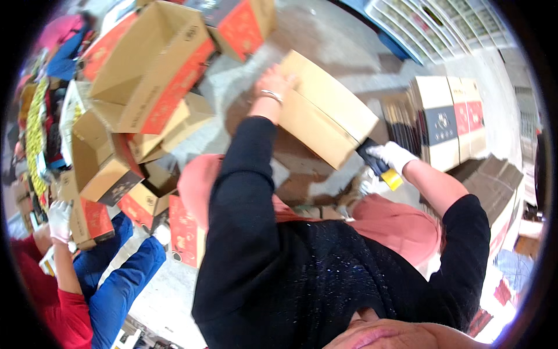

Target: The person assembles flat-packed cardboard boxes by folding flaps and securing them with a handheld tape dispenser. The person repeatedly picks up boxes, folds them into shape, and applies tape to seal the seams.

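Note:
A plain tan cardboard box (325, 107) is in front of me, a seam running along its upper face. Against its left end rests my bare left hand (275, 86), a bracelet at the wrist. Its fingers look stretched out, slightly blurred, with the thumb side over the box's edge. My right hand (394, 156), in a white glove, is closed around a hand-held tape dispenser (369, 153), dark with a yellow part. The dispenser is at the box's right end, by the seam; whether it touches the cardboard I cannot tell.
Open cardboard boxes with red panels (168, 96) are piled at the left. A co-worker's gloved hand (59, 221) is beside them. Bundled flat cardboard (488, 186) and upright cartons (442, 119) stand at the right. A white slatted crate (436, 26) is at the far right.

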The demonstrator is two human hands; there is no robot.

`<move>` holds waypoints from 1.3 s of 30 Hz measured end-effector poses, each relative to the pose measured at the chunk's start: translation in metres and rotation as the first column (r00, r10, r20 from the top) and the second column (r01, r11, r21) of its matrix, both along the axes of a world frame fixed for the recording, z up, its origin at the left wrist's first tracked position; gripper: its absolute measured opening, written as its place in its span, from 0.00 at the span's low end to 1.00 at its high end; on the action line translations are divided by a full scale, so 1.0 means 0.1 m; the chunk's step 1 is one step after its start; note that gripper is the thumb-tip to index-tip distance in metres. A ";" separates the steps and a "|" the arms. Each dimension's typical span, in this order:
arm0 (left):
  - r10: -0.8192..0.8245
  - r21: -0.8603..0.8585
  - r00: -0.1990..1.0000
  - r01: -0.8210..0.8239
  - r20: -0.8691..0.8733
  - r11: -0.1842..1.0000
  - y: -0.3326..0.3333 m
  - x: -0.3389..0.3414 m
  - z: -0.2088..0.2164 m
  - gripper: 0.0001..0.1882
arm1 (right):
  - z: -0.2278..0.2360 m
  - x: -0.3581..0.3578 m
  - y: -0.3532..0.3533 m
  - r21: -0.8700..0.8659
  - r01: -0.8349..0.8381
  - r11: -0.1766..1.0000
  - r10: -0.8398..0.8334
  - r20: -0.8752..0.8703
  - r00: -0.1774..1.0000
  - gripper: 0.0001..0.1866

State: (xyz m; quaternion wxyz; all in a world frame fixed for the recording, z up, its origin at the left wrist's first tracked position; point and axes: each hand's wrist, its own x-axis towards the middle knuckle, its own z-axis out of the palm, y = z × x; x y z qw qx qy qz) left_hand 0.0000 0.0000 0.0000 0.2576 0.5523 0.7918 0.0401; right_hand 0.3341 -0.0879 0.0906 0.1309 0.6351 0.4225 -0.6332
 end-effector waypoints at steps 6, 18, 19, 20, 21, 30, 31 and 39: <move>-0.057 -0.060 0.965 0.075 0.256 0.995 0.13 -0.28 0.12 0.37 | -1.56 0.18 -0.08 0.362 0.002 0.932 -0.077 0.192 0.978 0.15; -0.696 0.250 0.657 0.753 -0.289 0.608 -0.56 0.80 -0.13 0.29 | -3.30 0.61 0.04 0.258 0.252 0.933 -0.295 0.143 0.945 0.17; -0.758 0.248 0.605 0.794 -0.243 0.555 -0.80 1.14 0.07 0.28 | -3.33 0.59 -0.04 0.221 0.234 0.947 -0.273 0.169 0.947 0.16; -0.768 0.309 0.610 0.782 -0.198 0.541 -0.96 1.36 0.07 0.28 | -3.27 0.56 -0.08 0.246 0.218 0.944 -0.269 0.193 0.944 0.16; -0.777 0.377 0.610 0.763 -0.154 0.525 -1.03 1.52 0.09 0.28 | -3.21 0.56 -0.13 0.273 0.207 0.939 -0.271 0.219 0.937 0.15; -0.016 0.580 0.992 0.088 -0.128 0.810 -0.23 0.24 0.03 0.28 | -1.61 0.00 -0.13 0.483 0.208 0.850 -0.430 0.410 0.804 0.24; 0.255 0.577 0.951 -0.111 -0.175 0.809 -0.27 0.05 0.19 0.28 | -1.40 -0.06 -0.14 0.484 0.251 0.839 -0.460 0.381 0.802 0.25; -0.256 0.512 0.966 0.241 -0.042 0.824 -0.49 0.02 1.31 0.20 | -1.33 0.11 -0.32 0.622 0.640 0.451 -0.691 -0.211 0.691 0.29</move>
